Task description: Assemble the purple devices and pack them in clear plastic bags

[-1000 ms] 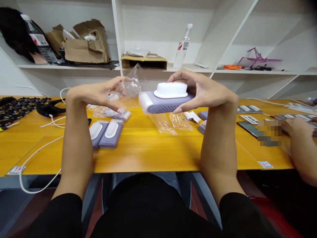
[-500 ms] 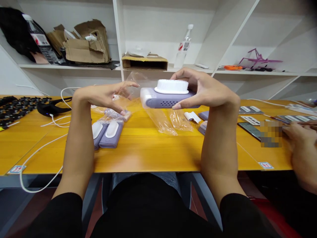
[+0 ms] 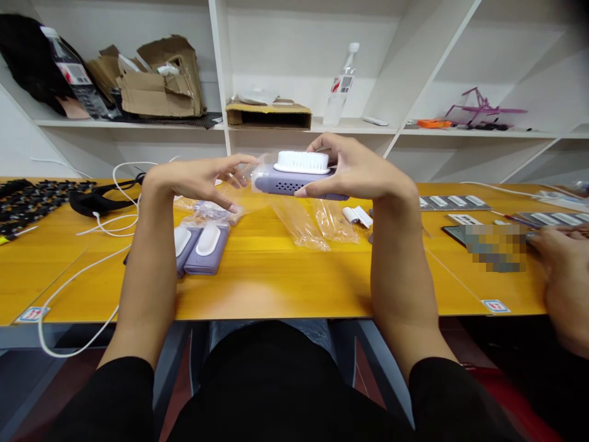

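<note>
My right hand grips a purple case with small round holes along its side. A white oval brush with bristles upward sits on top of the case. My left hand has a clear plastic bag at its curved fingers, thumb apart below. The left end of the case is at the bag's mouth, seemingly just within it; the thin film makes the exact overlap hard to see. Beneath and left, purple cases with white oval tops lie on the table.
Flat clear bags and small white brush parts lie on the yellow table. A white cable loops at left near black goggles. Another person's hand is at right beside a phone. Shelves behind hold a bottle and cardboard boxes.
My right hand has moved left with the purple case, bringing its end to the plastic bag. My left hand has shifted slightly right. The other person's hand has moved a little.
</note>
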### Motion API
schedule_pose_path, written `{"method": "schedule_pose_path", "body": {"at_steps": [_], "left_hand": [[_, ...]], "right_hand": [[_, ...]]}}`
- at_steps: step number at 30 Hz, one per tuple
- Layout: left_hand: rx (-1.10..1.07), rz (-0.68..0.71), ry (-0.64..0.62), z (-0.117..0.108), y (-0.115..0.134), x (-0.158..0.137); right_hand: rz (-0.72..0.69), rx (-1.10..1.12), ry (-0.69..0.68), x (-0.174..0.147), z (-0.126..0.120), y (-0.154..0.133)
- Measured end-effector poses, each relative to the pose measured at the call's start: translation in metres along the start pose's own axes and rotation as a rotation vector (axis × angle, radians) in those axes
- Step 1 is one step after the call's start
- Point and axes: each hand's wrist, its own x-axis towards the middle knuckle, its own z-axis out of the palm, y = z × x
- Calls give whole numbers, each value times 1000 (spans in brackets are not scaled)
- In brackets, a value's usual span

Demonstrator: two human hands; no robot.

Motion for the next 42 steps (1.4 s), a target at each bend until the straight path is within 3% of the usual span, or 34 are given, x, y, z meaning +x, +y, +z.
{"method": "schedule_pose_path", "body": {"at_steps": [5,18,25,34,42], "left_hand": [[-25,-28,58,2,7,-1],[5,129,405,19,25,18],[-70,203,596,34,30,34],[-118,252,749,47,36,49],[-237,278,909,56,37,63]], "right_hand": [[-32,-53,36,5,13,-3],[-99,-129,8,10,29,-4],[-113,-165,-14,11,36,-7],[-130,-212,-40,11,40,-12],[-129,-179,18,10,49,-16]]}}
